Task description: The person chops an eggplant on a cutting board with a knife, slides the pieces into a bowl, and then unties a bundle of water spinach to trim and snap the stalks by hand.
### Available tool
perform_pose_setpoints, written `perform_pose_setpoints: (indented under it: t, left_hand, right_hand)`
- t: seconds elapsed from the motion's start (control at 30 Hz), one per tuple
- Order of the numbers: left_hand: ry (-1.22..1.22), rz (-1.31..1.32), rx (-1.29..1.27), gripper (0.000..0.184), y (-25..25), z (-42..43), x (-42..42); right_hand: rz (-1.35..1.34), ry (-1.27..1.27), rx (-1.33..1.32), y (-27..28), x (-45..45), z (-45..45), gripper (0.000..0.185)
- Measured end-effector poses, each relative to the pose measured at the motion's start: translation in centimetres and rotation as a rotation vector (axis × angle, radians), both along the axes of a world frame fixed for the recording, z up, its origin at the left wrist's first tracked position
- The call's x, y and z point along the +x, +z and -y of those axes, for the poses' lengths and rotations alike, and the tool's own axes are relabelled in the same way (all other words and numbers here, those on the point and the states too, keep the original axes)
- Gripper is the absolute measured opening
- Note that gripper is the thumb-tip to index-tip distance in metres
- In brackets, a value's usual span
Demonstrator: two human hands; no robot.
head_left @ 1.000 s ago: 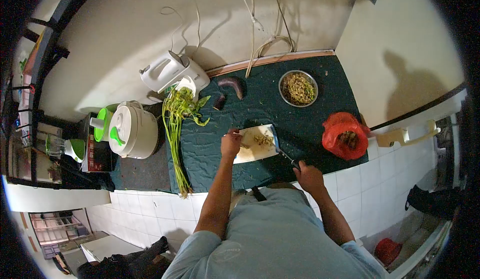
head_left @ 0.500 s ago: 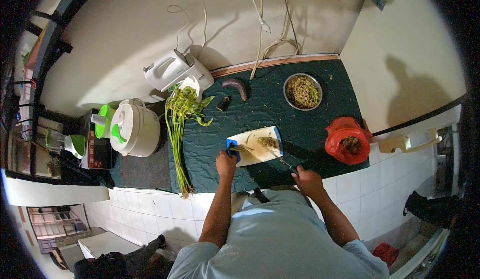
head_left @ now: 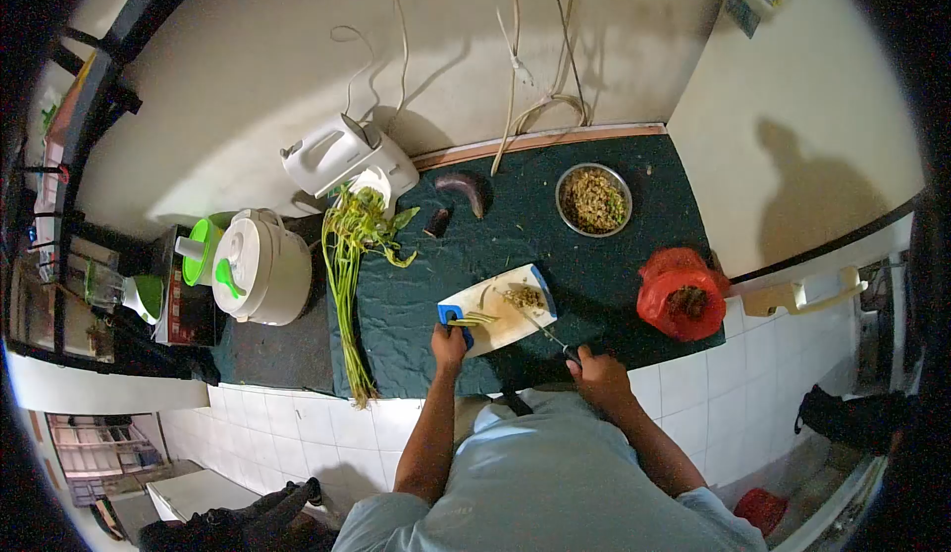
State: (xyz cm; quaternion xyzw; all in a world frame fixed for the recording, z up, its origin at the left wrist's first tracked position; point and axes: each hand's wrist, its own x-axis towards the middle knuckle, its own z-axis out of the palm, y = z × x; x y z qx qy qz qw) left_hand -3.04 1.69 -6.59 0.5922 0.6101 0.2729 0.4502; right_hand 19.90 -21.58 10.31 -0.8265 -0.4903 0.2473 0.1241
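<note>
My left hand (head_left: 449,346) grips the blue-handled end of the white cutting board (head_left: 510,326), which is tilted on the green cloth. My right hand (head_left: 599,374) is closed on the dark handle of a knife (head_left: 547,334), whose blade lies over the board. At the blade's tip is a small heap of chopped pieces (head_left: 525,297). A few uncut green stems (head_left: 474,319) lie near the board's blue handle.
Behind the board are a metal bowl of chopped food (head_left: 592,200) and an eggplant (head_left: 462,191). A red plastic bag (head_left: 682,294) stands right. Long leafy greens (head_left: 347,284), a white mixer (head_left: 342,156) and a rice cooker (head_left: 263,267) are left.
My left hand has moved from the stems on the board to its blue handle. The knife has come over the board beside the chopped pieces, and the board has turned slightly.
</note>
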Motion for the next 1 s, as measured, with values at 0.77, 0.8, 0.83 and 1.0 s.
perform_pose_setpoints:
  t: [0.77,0.8,0.83,1.0]
  left_hand:
    - [0.050,0.091,0.100,0.021,5.1,-7.5,16.1]
    - [0.045,0.094,0.104,0.021,6.6,-7.2,16.9]
    - [0.074,0.064,0.067,0.021,9.2,-6.6,17.8]
    - [0.057,0.091,0.051,0.022,8.2,-7.5,19.2]
  right_hand:
    - [0.306,-0.348,0.188,-1.6,13.0,-6.1,0.031]
    - [0.335,-0.368,0.218,-2.4,13.7,-6.2,0.030]
    - [0.336,-0.373,0.222,-2.3,13.9,-6.2,0.030]
    - [0.431,-0.253,0.340,1.2,11.4,-5.9,0.026]
